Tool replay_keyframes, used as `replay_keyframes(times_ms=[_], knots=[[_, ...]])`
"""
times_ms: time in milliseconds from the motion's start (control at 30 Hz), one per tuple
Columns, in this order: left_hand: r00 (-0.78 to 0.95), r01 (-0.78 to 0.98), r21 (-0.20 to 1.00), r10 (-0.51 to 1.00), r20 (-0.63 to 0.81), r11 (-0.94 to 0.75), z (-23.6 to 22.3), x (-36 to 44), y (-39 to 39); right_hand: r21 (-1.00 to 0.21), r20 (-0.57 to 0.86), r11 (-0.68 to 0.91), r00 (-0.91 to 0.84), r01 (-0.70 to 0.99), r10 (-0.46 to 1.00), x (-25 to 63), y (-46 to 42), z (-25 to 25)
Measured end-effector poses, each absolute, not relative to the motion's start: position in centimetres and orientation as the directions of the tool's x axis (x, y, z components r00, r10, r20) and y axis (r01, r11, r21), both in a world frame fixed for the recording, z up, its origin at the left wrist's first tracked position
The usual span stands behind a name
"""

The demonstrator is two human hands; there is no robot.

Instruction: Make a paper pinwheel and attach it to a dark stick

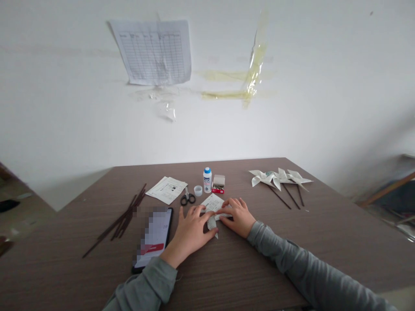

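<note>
In the middle of the table, both of my hands are on a printed paper pinwheel with cut, pointed flaps. My left hand grips it from the left, its thumb and fingers closing around the lower flap. From the right, my right hand pinches the paper near its centre, the fingertips of both hands almost meeting. My fingers cover part of the pinwheel. Just beyond it are black-handled scissors, a small translucent cup, a white glue bottle with a blue cap and an open red-and-white box of small pins.
Dark thin sticks lie at the left, near stacked printed paper squares. A phone lies beside my left forearm. Several finished pinwheels on sticks rest at the right. A wall stands behind the table.
</note>
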State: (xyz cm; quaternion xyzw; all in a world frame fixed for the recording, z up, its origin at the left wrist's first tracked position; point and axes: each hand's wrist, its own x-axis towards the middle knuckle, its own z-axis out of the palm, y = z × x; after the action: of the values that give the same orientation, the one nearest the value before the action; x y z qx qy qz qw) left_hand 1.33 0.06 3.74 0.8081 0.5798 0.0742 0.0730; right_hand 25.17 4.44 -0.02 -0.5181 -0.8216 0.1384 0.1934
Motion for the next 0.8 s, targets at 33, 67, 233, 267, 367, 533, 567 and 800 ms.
replay_keyframes(times_ms=[33, 67, 233, 267, 367, 533, 567, 800], knots=[[0.306, 0.931, 0.199, 0.951, 0.035, -0.307, 3.5, 1.4, 0.0, -0.433, 0.172, 0.417, -0.381, 0.799, 0.908, 25.2, 4.6, -0.3], [0.294, 0.935, 0.197, 0.955, 0.036, -0.295, 3.3, 1.5, -0.1, -0.437, 0.174, 0.409, -0.371, 0.801, 0.912, 25.2, 4.8, -0.6], [0.272, 0.934, 0.229, 0.961, 0.045, -0.275, 2.5, 1.3, -0.2, -0.460, 0.178, 0.403, -0.362, 0.792, 0.915, 25.7, 5.5, -1.2], [0.272, 0.931, 0.238, 0.961, 0.051, -0.276, 2.4, 1.3, -0.1, -0.464, 0.174, 0.407, -0.370, 0.786, 0.913, 25.8, 5.5, -1.1], [0.272, 0.925, 0.256, 0.960, 0.066, -0.280, 2.5, 1.1, 0.0, -0.467, 0.169, 0.426, -0.395, 0.775, 0.903, 26.1, 5.2, -0.5], [0.279, 0.922, 0.267, 0.959, 0.047, -0.281, 3.1, 1.3, -0.2, -0.398, 0.234, 0.462, -0.400, 0.792, 0.886, 26.1, 4.7, -0.3], [0.281, 0.921, 0.268, 0.959, 0.043, -0.282, 3.2, 1.3, -0.2, -0.383, 0.246, 0.475, -0.408, 0.793, 0.879, 26.1, 4.7, -0.4], [0.288, 0.926, 0.247, 0.957, 0.027, -0.286, 3.7, 1.5, -0.2, -0.348, 0.262, 0.512, -0.443, 0.785, 0.857, 25.9, 4.5, 0.0]])
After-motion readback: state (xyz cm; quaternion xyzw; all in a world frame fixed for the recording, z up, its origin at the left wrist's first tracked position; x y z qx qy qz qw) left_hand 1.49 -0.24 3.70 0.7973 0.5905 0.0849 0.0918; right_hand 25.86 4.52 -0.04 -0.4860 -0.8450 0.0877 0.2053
